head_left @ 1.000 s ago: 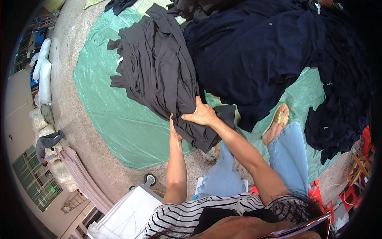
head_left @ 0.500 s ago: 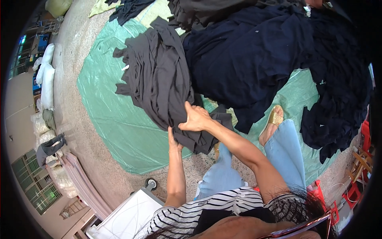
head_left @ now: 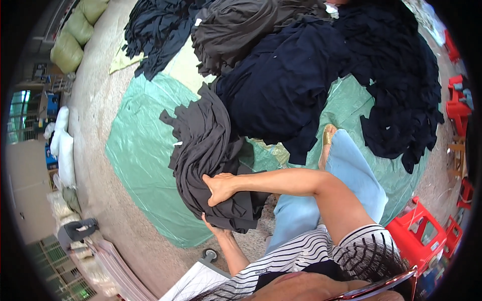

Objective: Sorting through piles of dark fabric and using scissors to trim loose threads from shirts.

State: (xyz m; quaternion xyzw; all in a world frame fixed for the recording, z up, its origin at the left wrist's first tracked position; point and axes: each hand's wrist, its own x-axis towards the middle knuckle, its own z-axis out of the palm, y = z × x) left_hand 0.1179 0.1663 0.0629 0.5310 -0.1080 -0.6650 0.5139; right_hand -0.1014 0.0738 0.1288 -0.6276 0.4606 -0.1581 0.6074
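Note:
A bundle of dark grey cloth (head_left: pixel 206 128), long and folded with ragged ends, lies on a green plastic sheet (head_left: pixel 143 165) in front of me. My right hand (head_left: pixel 221 188) presses on top of its near part, thumb spread, fingers gripping into the folds. Under the near left edge is my left hand (head_left: pixel 219 230), closed round that edge; most of its fingers are hidden beneath the cloth. Beside the bundle to the right rises a large heap of navy cloth (head_left: pixel 281 85).
More dark cloth (head_left: pixel 160 30) and a brownish-grey heap (head_left: pixel 241 30) lie at the far side. A red plastic stool (head_left: pixel 419 233) stands at right, a white-topped wheeled cart (head_left: pixel 198 281) at lower left. Stuffed sacks (head_left: pixel 68 50) line the left wall. My sandalled foot (head_left: pixel 327 138) is on the sheet.
The view has shifted, so the heaps show higher and the bundle lower. My right hand has slid to lie more across the bundle's near part; the left stays under its edge.

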